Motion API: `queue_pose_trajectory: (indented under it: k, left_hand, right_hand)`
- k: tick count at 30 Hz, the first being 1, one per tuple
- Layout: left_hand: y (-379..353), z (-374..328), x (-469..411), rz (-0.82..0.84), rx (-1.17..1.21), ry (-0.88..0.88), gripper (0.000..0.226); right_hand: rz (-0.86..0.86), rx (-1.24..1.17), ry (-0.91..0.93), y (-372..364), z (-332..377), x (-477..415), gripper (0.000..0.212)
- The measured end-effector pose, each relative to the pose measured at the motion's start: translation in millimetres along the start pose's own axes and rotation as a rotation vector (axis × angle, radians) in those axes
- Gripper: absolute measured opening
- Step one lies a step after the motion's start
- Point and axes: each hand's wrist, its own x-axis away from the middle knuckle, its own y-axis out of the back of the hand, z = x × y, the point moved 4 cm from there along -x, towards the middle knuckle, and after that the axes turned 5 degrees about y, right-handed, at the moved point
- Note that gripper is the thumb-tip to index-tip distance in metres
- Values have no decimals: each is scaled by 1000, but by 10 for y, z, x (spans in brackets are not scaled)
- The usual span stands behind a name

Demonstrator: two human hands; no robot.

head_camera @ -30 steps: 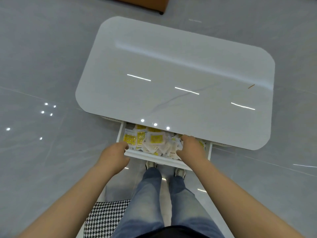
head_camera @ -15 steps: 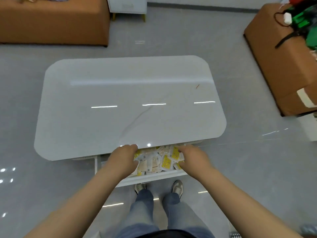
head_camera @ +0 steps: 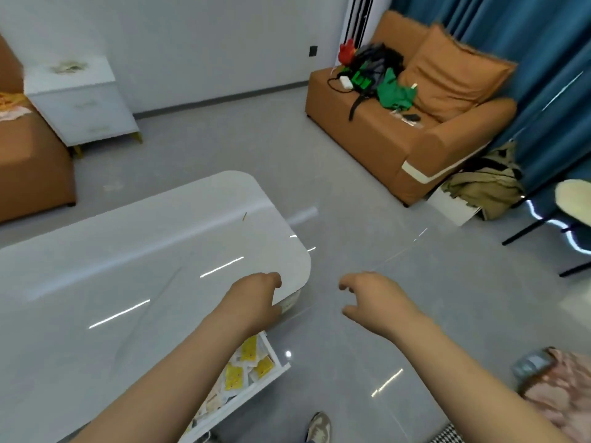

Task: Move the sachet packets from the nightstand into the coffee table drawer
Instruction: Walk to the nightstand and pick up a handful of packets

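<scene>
1. Sachet packets [head_camera: 248,367]: yellow & white, piled in open drawer [head_camera: 244,400] under counter [head_camera: 128,282] edge.
2. Left grip [head_camera: 252,302]: over counter's near corner, fingers loosely curled, holds nothing.
3. Right grip [head_camera: 374,298]: over floor [head_camera: 351,193], apart from counter, fingers slack, empty.
4. Nightstand [head_camera: 83,103]: far left, well apart; blurry stuff on top, can't tell what.

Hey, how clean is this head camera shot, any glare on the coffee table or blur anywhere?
Head view: bright streaks of reflected light cross the glossy coffee table; the nightstand at far left is smeared by blur; wide-angle distortion tilts the sofa and curtain at right; the sachet packets in the drawer are fairly clear.
</scene>
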Motion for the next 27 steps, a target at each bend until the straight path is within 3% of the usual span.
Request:
queue_pose_trajectory:
  k: [6,12,27]
  left_hand:
    - [198,-1266,-393,-65,-41,-137,46]
    - [426,-2061,-801,-100,-42,-238,44]
    - [1421,-2613,-2798,-123,-45,-265,46]
  right_hand:
    - [-116,12,-83,632,-1179,322,43]
    - [-178,-33,-134,1087,-1877,306,41]
    - [-198,0,-131,2259,-2633,-1394,42]
